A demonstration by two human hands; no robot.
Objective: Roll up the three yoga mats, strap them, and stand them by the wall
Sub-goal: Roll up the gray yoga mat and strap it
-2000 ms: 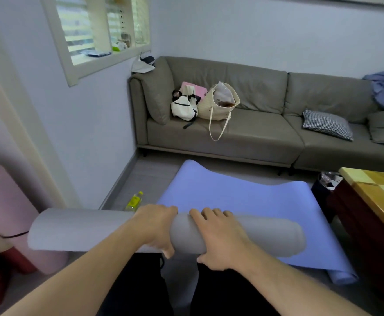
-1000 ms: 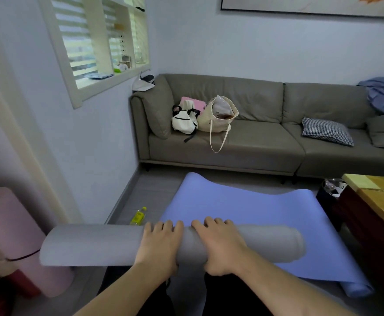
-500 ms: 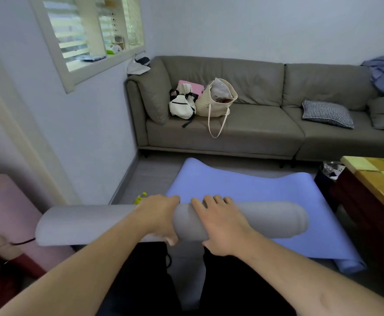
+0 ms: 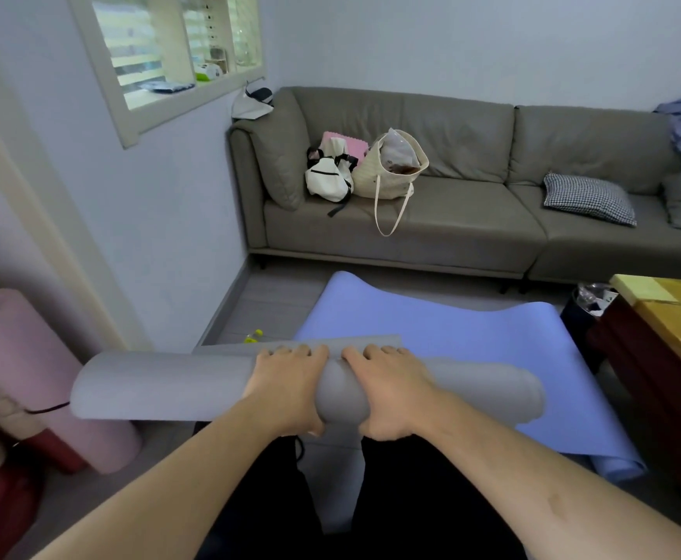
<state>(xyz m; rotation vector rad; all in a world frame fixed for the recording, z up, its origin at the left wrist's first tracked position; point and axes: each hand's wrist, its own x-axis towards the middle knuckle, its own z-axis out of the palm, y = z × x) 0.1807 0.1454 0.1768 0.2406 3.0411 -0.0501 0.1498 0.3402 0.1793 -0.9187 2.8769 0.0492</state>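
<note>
Your left hand [image 4: 286, 388] has returned palm-down beside your right hand [image 4: 387, 390], both gripping the grey yoga mat [image 4: 161, 383] roll mid-length, so rolling continues and strapping remains pending.

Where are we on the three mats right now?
Done: the pink mat is rolled, bound by a black strap and upright at the left wall. In hand: the left hand and right hand grip the nearly rolled grey mat. Left: strapping it, then the blue mat, still flat on the floor.
</note>
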